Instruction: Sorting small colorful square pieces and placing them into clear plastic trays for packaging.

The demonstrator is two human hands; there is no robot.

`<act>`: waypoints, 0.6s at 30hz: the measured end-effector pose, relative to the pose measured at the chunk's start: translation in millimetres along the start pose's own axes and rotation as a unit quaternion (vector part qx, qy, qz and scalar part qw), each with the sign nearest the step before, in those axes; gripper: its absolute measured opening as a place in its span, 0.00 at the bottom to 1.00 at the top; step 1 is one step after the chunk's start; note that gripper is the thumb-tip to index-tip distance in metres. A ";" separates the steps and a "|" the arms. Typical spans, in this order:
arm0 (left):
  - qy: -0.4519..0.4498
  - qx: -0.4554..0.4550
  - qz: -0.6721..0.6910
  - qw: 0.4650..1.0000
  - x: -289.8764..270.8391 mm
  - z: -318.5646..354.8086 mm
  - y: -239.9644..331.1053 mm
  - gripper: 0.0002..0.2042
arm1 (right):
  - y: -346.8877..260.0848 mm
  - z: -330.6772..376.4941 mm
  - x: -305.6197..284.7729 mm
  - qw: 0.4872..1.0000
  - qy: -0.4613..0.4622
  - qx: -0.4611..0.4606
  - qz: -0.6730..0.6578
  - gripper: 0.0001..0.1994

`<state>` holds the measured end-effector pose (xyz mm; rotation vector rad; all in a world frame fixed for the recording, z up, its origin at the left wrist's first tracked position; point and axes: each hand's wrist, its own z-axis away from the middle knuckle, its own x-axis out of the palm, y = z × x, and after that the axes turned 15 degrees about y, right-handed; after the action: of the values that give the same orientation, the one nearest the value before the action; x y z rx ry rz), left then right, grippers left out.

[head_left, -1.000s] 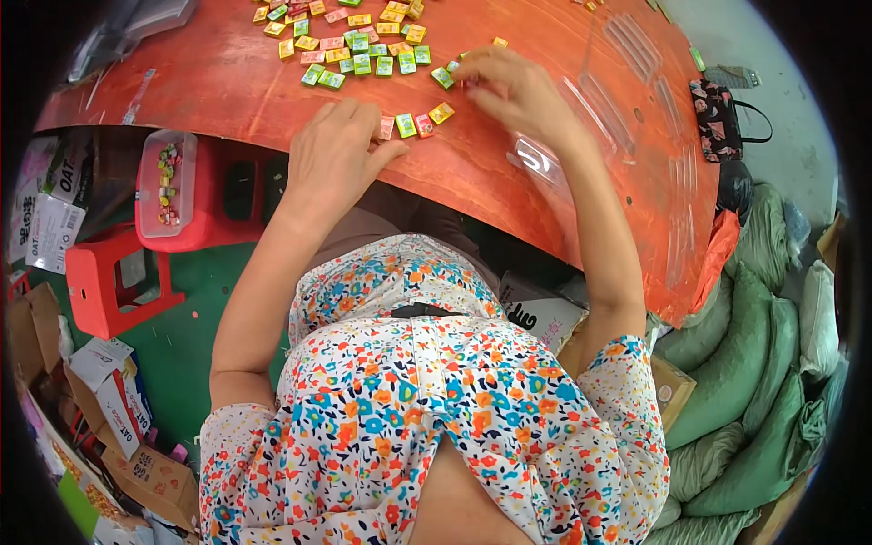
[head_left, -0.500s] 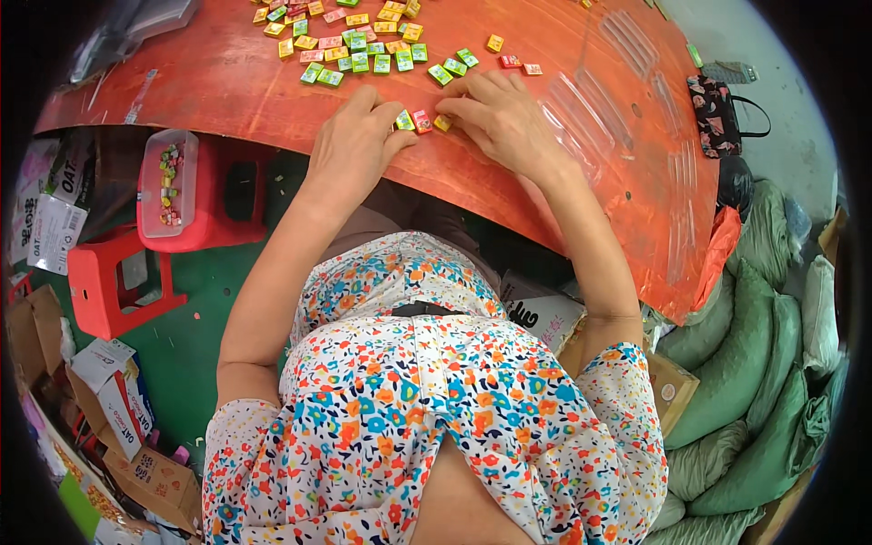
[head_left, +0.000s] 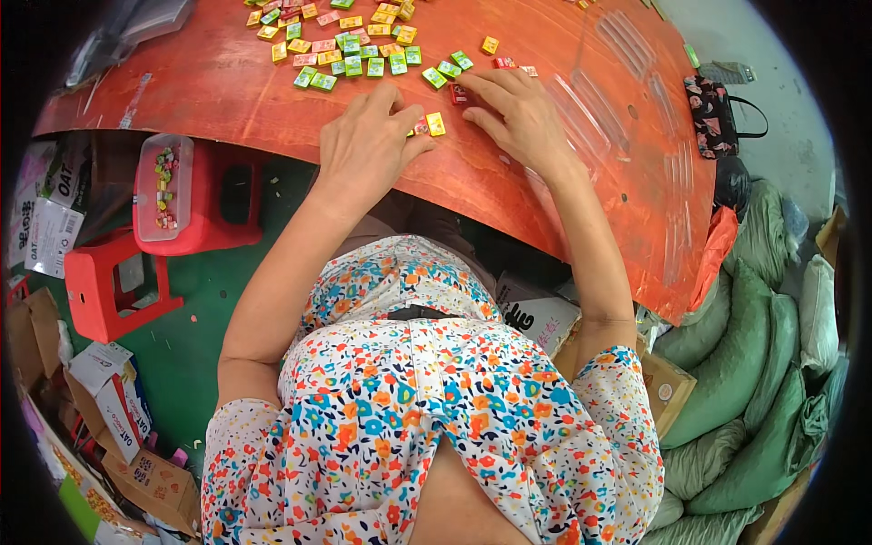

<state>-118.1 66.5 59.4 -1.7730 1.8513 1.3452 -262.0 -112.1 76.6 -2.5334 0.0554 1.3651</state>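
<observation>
Left of the yellow box point(head_left: 435, 123), the left hand point(head_left: 363, 136) is partly covering small boxes point(head_left: 421, 126), pinch unclear. Right of it, the spread right hand point(head_left: 518, 111) is framing a red box point(head_left: 458, 94)

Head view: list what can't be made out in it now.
All in the head view:
Short row of boxes: left end hidden by the left hand.
Main pile of boxes: far side cut off by the top edge.
Pieces in the clear tub: too small to tell apart.
</observation>
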 end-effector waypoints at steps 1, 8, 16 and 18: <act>0.000 0.002 0.001 1.000 0.6 -1.0 0.4 0.16 | 1.1 -0.7 3.3 1.000 0.007 -0.009 -0.001 0.16; -0.002 -0.001 0.001 1.000 0.6 -0.7 1.6 0.15 | -17.1 11.7 0.6 0.999 -0.028 0.000 -0.036 0.16; 0.003 -0.019 0.013 1.000 -12.9 -1.8 0.7 0.20 | 21.3 -0.3 -15.8 0.997 0.058 0.056 0.001 0.13; 0.004 -0.026 0.020 0.999 -15.0 -1.9 -4.2 0.21 | 28.1 -2.7 -21.4 0.996 0.047 0.049 0.050 0.12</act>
<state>-110.2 75.6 69.4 -1.7787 1.8819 1.4154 -276.1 -141.8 89.7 -2.5418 0.2633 1.2435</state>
